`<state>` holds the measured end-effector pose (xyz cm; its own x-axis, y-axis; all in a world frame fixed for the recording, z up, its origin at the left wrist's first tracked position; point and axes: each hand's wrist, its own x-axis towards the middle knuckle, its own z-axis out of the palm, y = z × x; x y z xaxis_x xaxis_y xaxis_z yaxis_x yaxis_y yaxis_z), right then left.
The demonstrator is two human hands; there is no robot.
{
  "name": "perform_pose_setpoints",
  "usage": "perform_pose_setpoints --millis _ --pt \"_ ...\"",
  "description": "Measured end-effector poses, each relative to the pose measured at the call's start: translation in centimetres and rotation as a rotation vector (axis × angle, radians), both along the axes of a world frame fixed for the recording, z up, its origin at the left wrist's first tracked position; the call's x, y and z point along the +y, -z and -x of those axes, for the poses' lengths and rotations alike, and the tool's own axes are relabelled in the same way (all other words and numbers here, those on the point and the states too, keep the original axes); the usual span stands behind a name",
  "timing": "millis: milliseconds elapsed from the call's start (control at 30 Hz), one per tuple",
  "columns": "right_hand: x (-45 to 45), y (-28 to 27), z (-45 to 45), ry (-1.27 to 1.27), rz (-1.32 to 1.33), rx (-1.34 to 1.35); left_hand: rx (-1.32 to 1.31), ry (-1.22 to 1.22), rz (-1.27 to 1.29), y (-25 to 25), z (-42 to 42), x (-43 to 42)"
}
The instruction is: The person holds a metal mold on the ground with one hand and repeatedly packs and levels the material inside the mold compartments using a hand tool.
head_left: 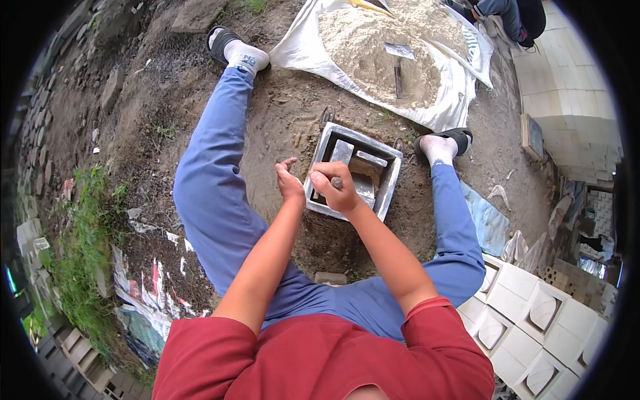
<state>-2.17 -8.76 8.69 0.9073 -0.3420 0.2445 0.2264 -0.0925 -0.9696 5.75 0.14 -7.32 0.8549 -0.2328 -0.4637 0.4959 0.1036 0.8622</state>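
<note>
In front of me on the ground sits a square metal mould (393, 175) with raised metal blocks inside, one of them a pale block (342, 152) at the left. My right hand (337, 190) is wrapped round the handle (337, 182) of a tool, whose dark round end shows. The tool's working end is hidden by the hand or cannot be told from the metal inside the mould. Just left of the mould's wall, my left hand (289, 181) is held up with its fingers apart and nothing in it.
Beyond the mould, a white sack sheet (300, 50) bears a heap of pale sandy powder (360, 47), with a flat-bladed hand tool (399, 80) lying on it. Another person (513, 17) is at the top right. Pale moulded blocks (520, 320) stand at the right; weeds (87, 233) grow left.
</note>
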Motion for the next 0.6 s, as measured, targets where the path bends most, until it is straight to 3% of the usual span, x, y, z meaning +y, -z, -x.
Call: perform_pose_setpoints --millis 67,267,333,400,467,533,600 --pt "0.0 1.5 -1.1 0.026 0.034 -0.053 -0.004 -0.009 0.011 0.2 -0.1 0.0" --pt "-2.1 3.9 -4.0 0.128 -0.367 -0.211 -0.035 0.039 -0.06 -0.5 -0.1 0.1" --pt "-3.9 3.0 -3.7 0.078 -0.339 -0.112 -0.056 0.045 -0.072 0.1 -0.2 0.2" --pt "-4.8 2.5 -3.6 0.081 -0.004 -0.194 -0.076 0.056 -0.082 0.5 -0.1 0.2" --pt "-4.3 0.3 -3.3 0.115 0.042 -0.231 -0.085 0.056 -0.094 0.1 -0.1 0.1" --pt "-4.2 -1.1 -2.8 0.15 -0.266 -0.232 -0.082 0.066 -0.102 -0.1 -0.2 0.1" --pt "-4.9 -2.0 -2.2 0.116 -0.303 -0.24 -0.08 0.077 -0.109 0.1 0.0 0.0"
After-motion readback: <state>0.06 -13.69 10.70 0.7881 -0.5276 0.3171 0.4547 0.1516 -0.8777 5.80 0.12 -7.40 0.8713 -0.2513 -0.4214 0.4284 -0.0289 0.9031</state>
